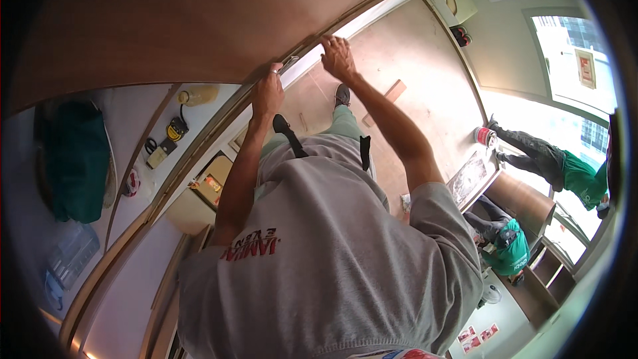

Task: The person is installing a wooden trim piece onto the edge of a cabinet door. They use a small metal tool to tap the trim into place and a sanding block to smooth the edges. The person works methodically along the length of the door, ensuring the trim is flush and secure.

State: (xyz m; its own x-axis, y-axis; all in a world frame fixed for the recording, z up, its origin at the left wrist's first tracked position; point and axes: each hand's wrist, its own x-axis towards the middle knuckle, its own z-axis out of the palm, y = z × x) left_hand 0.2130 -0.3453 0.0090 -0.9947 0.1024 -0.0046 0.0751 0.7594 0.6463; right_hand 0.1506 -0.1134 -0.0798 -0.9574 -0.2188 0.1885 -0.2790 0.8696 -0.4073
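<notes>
A large brown wooden panel [166, 20] fills the upper left, with a pale strip [362, 23] along its lower edge. Against that edge is my left hand [267, 95], its fingers closed; what they hold is hidden. A small shiny metal piece [288, 64] shows just beyond its fingertips. Farther right along the same edge, my right hand [339, 60] has its fingers bent inward at the pale strip, and anything inside them is too small to make out. Both arms reach forward, apart from each other.
Left, on a white surface, are a yellowish bottle [198, 96], a yellow-black tape measure [177, 129], scissors [151, 144] and a dark green cloth item [74, 159]. A wood strip [395, 91] lies on the floor. Two people in green shirts [583, 178] are at right, near a can [485, 136].
</notes>
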